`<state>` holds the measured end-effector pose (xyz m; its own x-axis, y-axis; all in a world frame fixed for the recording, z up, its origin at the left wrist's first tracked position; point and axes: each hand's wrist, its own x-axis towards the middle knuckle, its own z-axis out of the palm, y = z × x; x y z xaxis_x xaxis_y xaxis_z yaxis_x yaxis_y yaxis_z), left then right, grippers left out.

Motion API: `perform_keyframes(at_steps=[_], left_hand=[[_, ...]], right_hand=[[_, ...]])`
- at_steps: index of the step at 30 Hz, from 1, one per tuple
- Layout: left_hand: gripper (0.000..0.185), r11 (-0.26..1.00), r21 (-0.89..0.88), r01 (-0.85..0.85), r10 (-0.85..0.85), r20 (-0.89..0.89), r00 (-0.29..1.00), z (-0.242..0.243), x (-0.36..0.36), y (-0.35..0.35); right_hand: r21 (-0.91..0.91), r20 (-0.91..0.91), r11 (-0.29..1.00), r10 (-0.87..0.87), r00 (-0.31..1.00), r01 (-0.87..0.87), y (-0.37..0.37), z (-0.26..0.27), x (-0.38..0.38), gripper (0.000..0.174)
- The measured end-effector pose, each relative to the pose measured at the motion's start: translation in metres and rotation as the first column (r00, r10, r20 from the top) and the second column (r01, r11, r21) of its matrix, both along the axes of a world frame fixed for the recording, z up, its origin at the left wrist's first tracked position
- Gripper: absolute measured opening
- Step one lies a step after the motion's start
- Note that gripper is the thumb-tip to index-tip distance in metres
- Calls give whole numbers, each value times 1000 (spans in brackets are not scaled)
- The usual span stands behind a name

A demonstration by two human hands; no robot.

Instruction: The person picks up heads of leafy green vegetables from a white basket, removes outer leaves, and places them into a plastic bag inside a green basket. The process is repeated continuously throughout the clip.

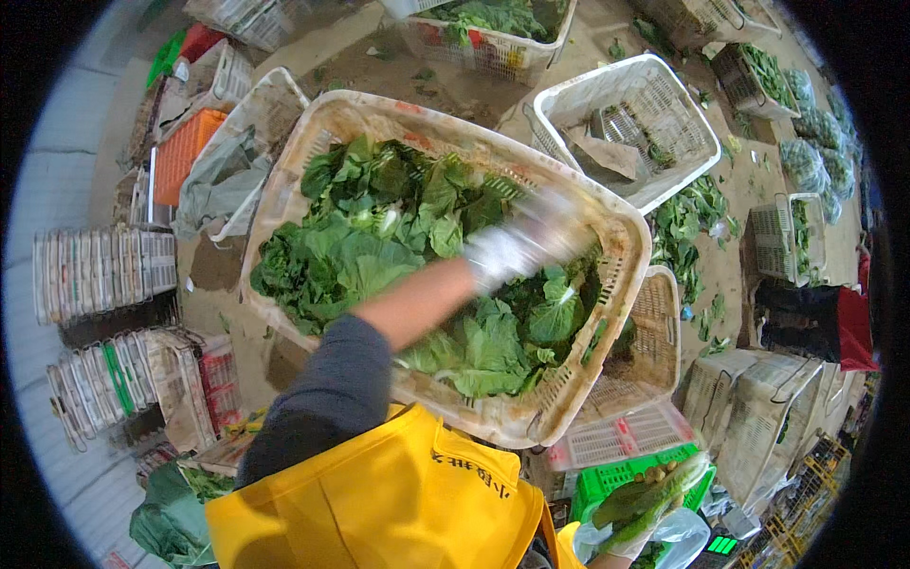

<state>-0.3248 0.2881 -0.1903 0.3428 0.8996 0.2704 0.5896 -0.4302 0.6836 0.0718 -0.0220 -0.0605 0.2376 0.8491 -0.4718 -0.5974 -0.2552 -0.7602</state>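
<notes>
A large dirty white plastic crate (270, 199) full of loose leafy greens (377, 249) stands before me. My left hand (533, 238), in a pale glove, is over the right part of this crate; it is motion-blurred, so its fingers and anything in them cannot be made out. At the lower right, my right hand (633, 544), also gloved, holds a long leafy green vegetable (650, 498) with a pale stem. That vegetable is above a green plastic crate (590, 480) and beside a clear plastic bag (682, 533). Small brownish round items lie behind the leaves.
A white crate (640, 64) with a cardboard piece stands beyond the big one. Another dirty crate (665, 341) sits close on the right. Stacked crates (106, 267) line the left side. Loose leaves (686, 220) lie on the floor. A person's dark and red clothing (853, 327) shows far right.
</notes>
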Motion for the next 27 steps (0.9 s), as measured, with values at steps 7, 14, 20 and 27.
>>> perform_keyframes(at_steps=[7,14,20,27], left_hand=[[49,351,-103,-931,350,-907,233,-76,-304,27],[59,501,-643,-580,541,-291,789,-3,-320,-21],[65,744,-658,-114,378,275,884,59,-161,-99],[85,954,-208,217,-169,224,960,86,29,-172]], right_hand=[[-365,297,928,192,935,-75,-4,-79,6,55],[-423,836,678,548,30,-601,112,3,-102,63],[99,75,642,757,649,-760,160,-15,-195,93],[116,-482,944,326,813,-310,99,-63,-150,81]])
